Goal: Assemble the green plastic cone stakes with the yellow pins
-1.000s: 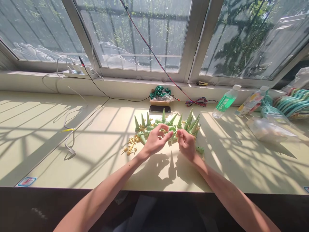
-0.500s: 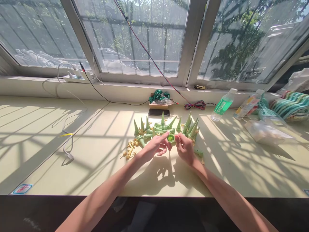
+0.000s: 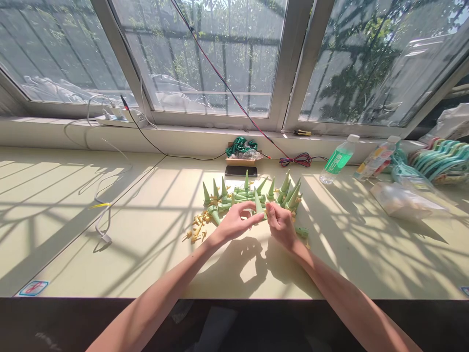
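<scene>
My left hand [image 3: 234, 222] and my right hand [image 3: 281, 223] meet over the pale table [image 3: 146, 244], both pinching one green cone-shaped plastic piece [image 3: 258, 203] that points upward between them. Just behind it stands a cluster of several green cones [image 3: 252, 191], some upright and some lying down. Small yellow plastic parts [image 3: 197, 226] lie scattered to the left of my left hand. One short green cylinder [image 3: 303, 231] rests on the table to the right of my right wrist.
A black phone [image 3: 241, 170] and a bundle of green wire [image 3: 242, 145] sit behind the cones. A white cable [image 3: 104, 222] runs down the left side. A green-labelled bottle [image 3: 337, 159], a second bottle [image 3: 377, 157], a clear bag [image 3: 406, 201] and stacked teal items [image 3: 441, 160] occupy the right.
The green piece in my hands has turned: its round open end faced me half a second ago, now its tip points up. My left fingers have closed in on it.
</scene>
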Tool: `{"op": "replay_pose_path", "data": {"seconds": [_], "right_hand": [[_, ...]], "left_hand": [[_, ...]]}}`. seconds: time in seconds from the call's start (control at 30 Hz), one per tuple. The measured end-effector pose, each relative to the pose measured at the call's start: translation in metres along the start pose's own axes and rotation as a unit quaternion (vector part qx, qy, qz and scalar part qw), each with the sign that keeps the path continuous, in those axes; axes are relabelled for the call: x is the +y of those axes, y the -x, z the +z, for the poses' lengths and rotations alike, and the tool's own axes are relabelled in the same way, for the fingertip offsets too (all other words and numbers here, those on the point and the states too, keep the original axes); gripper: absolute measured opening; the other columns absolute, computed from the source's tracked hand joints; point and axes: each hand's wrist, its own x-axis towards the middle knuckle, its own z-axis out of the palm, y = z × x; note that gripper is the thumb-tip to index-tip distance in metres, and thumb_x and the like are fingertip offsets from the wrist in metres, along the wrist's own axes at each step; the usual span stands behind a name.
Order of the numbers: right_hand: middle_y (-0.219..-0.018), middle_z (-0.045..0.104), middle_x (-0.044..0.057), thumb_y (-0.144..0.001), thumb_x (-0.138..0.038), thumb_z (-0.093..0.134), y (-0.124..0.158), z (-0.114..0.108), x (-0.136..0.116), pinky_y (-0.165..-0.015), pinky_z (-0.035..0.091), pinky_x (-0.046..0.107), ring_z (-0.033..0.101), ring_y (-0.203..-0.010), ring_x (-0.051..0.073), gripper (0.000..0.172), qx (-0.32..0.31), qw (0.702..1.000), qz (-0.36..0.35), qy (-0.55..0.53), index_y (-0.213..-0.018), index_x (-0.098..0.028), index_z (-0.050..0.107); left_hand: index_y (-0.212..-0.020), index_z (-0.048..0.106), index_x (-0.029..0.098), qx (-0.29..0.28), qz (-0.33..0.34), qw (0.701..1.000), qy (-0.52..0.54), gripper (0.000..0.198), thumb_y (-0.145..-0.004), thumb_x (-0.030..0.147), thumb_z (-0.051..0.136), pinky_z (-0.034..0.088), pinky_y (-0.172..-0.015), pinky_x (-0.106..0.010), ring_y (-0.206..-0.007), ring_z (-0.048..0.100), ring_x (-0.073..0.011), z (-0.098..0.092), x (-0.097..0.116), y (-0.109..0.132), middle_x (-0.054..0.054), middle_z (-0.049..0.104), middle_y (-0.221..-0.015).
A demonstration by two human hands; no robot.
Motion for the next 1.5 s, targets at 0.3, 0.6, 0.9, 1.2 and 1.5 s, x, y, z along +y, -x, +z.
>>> {"op": "replay_pose_path", "data": {"seconds": [0.3, 0.6, 0.9, 1.2, 1.5], "right_hand": [[-0.055, 0.044, -0.003, -0.103, -0.043, 0.037, -0.002, 0.000, -0.001, -0.049, 0.030, 0.025, 0.038, -0.048, 0.011, 0.045, -0.006, 1.000, 0.017, 0.008, -0.064, -0.021, 0.041], [-0.055, 0.039, -0.004, -0.103, -0.044, 0.039, -0.002, 0.000, 0.001, -0.050, 0.028, 0.025, 0.035, -0.050, 0.011, 0.044, 0.013, 1.000, 0.023, 0.001, -0.065, -0.021, 0.039], [-0.056, 0.038, -0.004, -0.103, -0.048, 0.038, -0.001, -0.001, -0.001, -0.051, 0.029, 0.025, 0.035, -0.050, 0.011, 0.046, 0.003, 1.000, -0.004, 0.003, -0.065, -0.021, 0.039], [-0.056, 0.038, -0.004, -0.103, -0.045, 0.036, 0.001, -0.001, 0.001, -0.051, 0.030, 0.025, 0.035, -0.049, 0.011, 0.044, -0.019, 1.000, -0.007, -0.015, -0.066, -0.021, 0.039], [-0.055, 0.035, -0.005, -0.103, -0.045, 0.037, -0.001, -0.001, 0.000, -0.049, 0.027, 0.025, 0.031, -0.049, 0.010, 0.046, -0.021, 1.000, -0.007, -0.010, -0.064, -0.022, 0.034]], "left_hand": [[-0.105, 0.065, 0.018, 0.050, 0.152, 0.979, -0.127, 0.021, -0.086, 0.029, 0.063, 0.051, -0.053, -0.022, -0.065, 0.058, -0.0096, 0.005, -0.008, 0.001, -0.009, 0.056, -0.108], [-0.095, 0.060, 0.016, 0.114, 0.049, 0.989, -0.080, 0.034, -0.091, 0.050, 0.056, 0.045, -0.050, -0.022, -0.055, 0.055, -0.0091, 0.006, -0.009, -0.006, -0.005, 0.064, -0.093], [-0.054, 0.061, 0.014, -0.045, -0.169, 0.979, 0.101, 0.073, -0.085, 0.077, 0.043, 0.018, -0.037, -0.021, -0.038, 0.040, -0.0082, 0.001, -0.007, -0.006, -0.003, 0.052, -0.051], [-0.060, 0.064, 0.015, -0.083, -0.161, 0.967, 0.179, 0.062, -0.083, 0.071, 0.055, 0.017, -0.039, -0.022, -0.039, 0.030, -0.0060, -0.001, -0.001, -0.002, 0.001, 0.042, -0.047], [-0.087, 0.054, 0.018, -0.002, -0.065, 0.997, 0.051, 0.040, -0.083, 0.056, 0.066, 0.030, -0.040, -0.021, -0.043, 0.041, -0.0079, 0.002, -0.003, -0.001, 0.005, 0.048, -0.057]]}}
